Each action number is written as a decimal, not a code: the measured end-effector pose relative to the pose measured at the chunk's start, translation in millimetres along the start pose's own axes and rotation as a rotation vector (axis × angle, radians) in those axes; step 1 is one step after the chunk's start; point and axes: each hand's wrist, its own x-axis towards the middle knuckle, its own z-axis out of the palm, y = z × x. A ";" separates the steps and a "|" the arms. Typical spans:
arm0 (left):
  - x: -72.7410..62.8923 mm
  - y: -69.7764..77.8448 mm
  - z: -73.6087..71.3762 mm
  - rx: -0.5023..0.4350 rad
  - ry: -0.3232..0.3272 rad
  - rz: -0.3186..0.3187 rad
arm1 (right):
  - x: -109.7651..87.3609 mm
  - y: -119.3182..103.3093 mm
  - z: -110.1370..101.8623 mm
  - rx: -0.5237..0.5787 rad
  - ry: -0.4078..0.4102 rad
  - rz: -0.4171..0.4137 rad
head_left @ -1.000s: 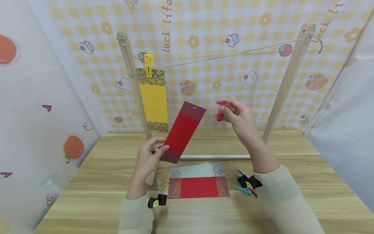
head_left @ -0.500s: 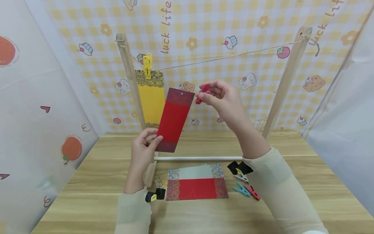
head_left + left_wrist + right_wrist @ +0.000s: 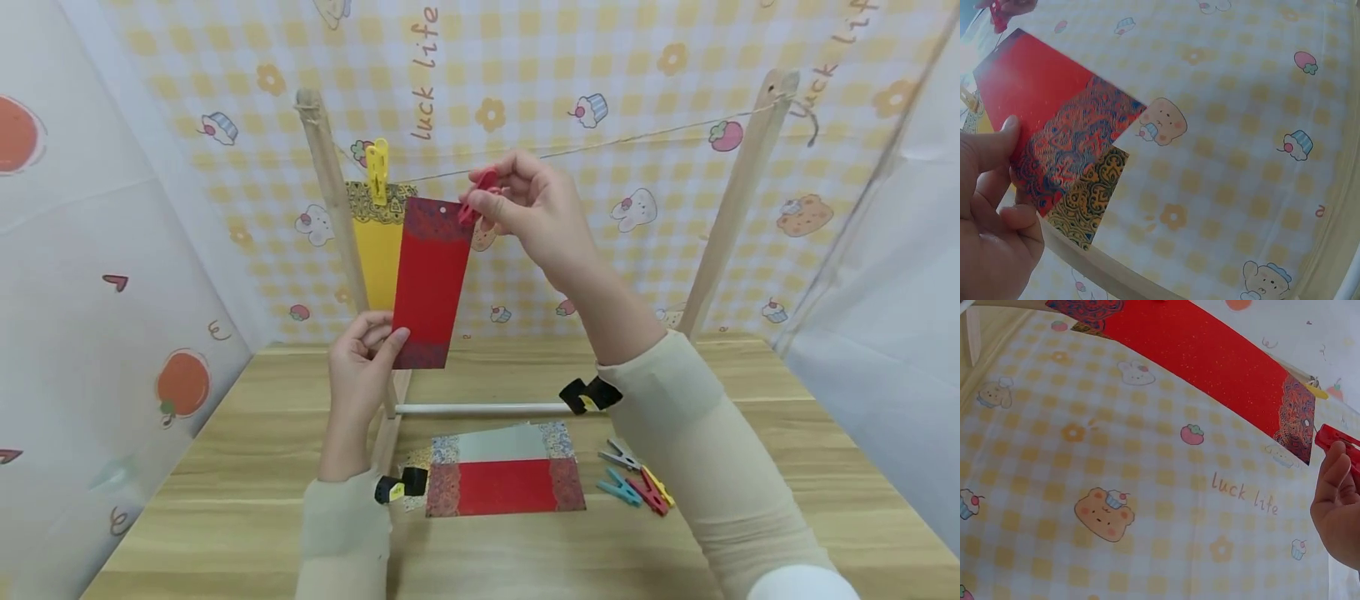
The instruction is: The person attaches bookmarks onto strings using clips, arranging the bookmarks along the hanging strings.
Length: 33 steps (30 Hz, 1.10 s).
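My left hand (image 3: 358,362) pinches a red card (image 3: 430,283) with dark patterned ends by its lower left edge, holding it nearly upright. A small hole shows in the card's top band. Thumb and fingers of my right hand (image 3: 543,218) pinch a red clothespin (image 3: 482,193) at the card's top right corner. In the right wrist view the clothespin (image 3: 1337,439) lies close beside the card's end; whether they touch I cannot tell. Behind, a yellow card (image 3: 375,260) hangs from the string (image 3: 622,140) by a yellow clothespin (image 3: 378,172), partly covered by the red card.
The string runs between a left wooden post (image 3: 330,192) and a right wooden post (image 3: 738,200). A white rod (image 3: 480,408) joins them low down. On the table lie another red card (image 3: 504,487), a pale card (image 3: 498,442) and several loose clothespins (image 3: 619,487).
Both hands have risen and moved left. The red card now stands straighter in front of the yellow card, and the red clothespin has come from well right of it to its top right corner.
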 end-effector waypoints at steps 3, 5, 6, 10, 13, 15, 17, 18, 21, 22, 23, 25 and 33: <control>1.4 1.6 -1.5 0.017 0.026 -0.019 | 7.7 -2.7 5.6 0.028 -0.008 -0.020; 2.9 1.8 -0.2 0.011 0.030 -0.036 | 11.3 -5.0 6.5 0.035 -0.004 -0.029; 3.3 1.7 0.1 0.006 0.032 -0.045 | 12.9 -6.0 7.3 0.044 -0.003 -0.035; 3.5 2.2 1.1 -0.006 0.042 -0.067 | 18.4 -8.6 11.8 0.067 0.005 -0.064; 3.8 3.1 3.3 -0.024 0.044 -0.067 | 22.3 -11.2 15.4 0.079 0.019 -0.088; 4.7 3.1 5.6 -0.041 0.043 -0.066 | 25.1 -13.2 17.2 0.071 0.032 -0.104; 5.8 2.9 8.0 -0.054 0.047 -0.060 | 28.5 -15.6 18.9 0.061 0.045 -0.114; 6.3 2.5 9.1 -0.058 0.052 -0.058 | 30.3 -16.7 19.7 0.055 0.051 -0.117; 7.1 -0.6 12.4 -0.063 0.066 -0.064 | 35.5 -18.1 21.6 0.023 0.061 -0.119; 7.3 -1.6 13.3 -0.066 0.069 -0.067 | 37.3 -18.4 22.1 0.006 0.063 -0.119; 7.4 -2.6 14.1 -0.068 0.071 -0.071 | 38.9 -18.6 22.6 -0.002 0.066 -0.111; 7.6 -4.5 15.7 -0.071 0.071 -0.078 | 41.7 -19.3 23.6 -0.026 0.075 -0.092; 7.6 -5.6 20.2 -0.067 0.078 -0.126 | 48.6 -24.4 29.2 -0.164 0.095 0.015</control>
